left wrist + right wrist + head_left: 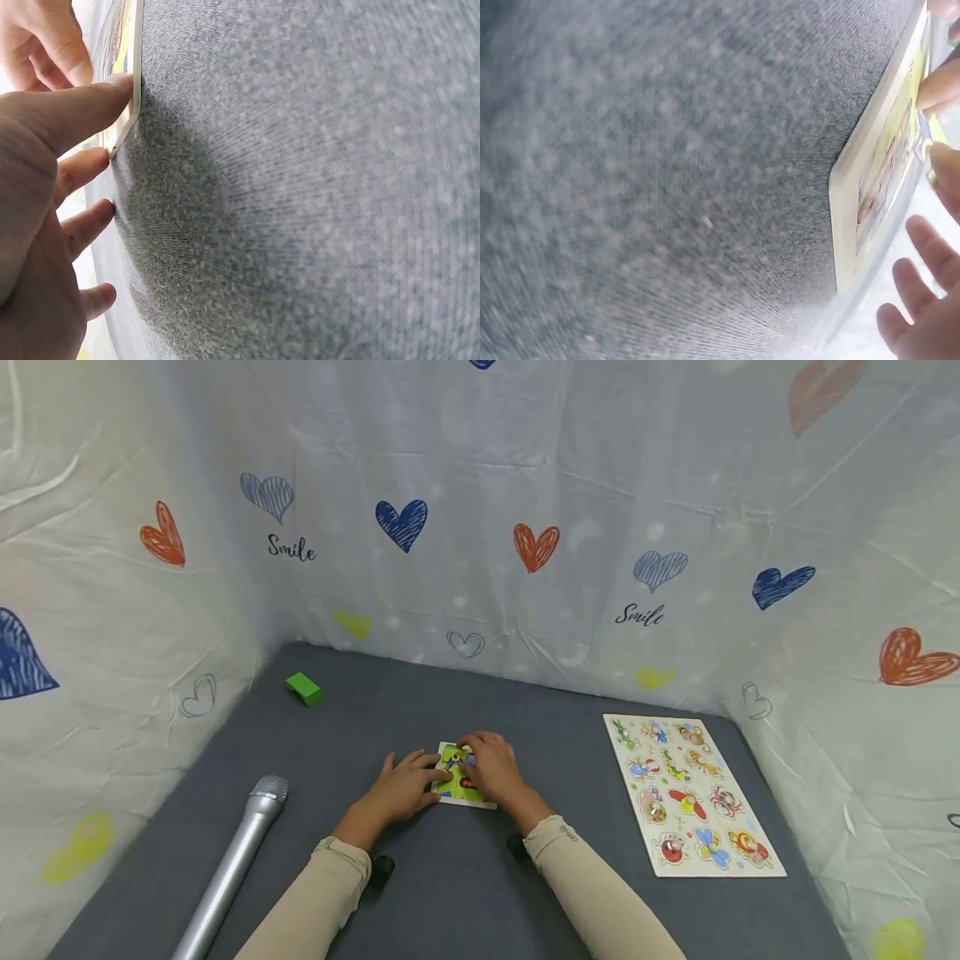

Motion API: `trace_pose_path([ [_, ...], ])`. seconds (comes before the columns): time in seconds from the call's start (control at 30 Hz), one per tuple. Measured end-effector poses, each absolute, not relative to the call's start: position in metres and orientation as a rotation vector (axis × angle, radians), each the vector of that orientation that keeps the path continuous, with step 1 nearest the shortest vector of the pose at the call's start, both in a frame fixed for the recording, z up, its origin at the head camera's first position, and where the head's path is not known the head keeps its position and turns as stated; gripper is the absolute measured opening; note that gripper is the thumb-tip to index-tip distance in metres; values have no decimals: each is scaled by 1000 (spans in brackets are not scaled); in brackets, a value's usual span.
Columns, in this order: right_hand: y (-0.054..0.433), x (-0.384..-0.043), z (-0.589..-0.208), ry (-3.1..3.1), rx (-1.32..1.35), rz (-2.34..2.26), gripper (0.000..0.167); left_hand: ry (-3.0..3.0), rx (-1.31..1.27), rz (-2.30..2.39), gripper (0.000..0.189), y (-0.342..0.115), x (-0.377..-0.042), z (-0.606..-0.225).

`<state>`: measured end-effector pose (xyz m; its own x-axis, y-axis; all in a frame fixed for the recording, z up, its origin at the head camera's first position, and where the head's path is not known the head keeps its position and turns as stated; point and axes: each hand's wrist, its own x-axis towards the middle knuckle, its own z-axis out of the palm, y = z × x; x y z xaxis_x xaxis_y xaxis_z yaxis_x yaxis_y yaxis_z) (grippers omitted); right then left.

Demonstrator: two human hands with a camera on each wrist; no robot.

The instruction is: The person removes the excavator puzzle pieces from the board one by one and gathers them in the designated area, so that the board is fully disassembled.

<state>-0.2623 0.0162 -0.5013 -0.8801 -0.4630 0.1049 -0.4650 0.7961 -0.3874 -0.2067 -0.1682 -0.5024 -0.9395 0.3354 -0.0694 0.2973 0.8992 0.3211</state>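
Observation:
A small puzzle board with a pale rim and a green picture lies flat in front of me. My left hand is at its left side, fingers spread. In the left wrist view its thumb touches the board's edge, with another fingertip at the corner. Over the board's upper right is my right hand. In the right wrist view its fingertips pinch a small purple and yellow puzzle piece, which stands tilted at the board's surface. The other right fingers are spread. Part of the board is hidden under both hands.
To the right lies a larger insect-picture puzzle board. A silver microphone lies at the left, and a green block sits at the far left. Behind the grey table surface hangs a white curtain with printed hearts.

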Motion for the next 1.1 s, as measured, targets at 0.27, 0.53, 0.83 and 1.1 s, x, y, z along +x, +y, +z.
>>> trace_pose_path([
  [0.27,14,-261,-497,-2873,738,728,18,2932,494,456,38,-168,-207,-500],
  [0.53,15,-261,-501,-2813,735,704,7,2935,477,441,38,-166,-207,-500],
  [0.83,22,-257,-503,-2806,727,738,8,2943,486,489,40,-165,-203,-507],
  [1.1,52,-269,-494,-2781,468,1047,7,2950,495,473,41,-169,-205,-505],
])
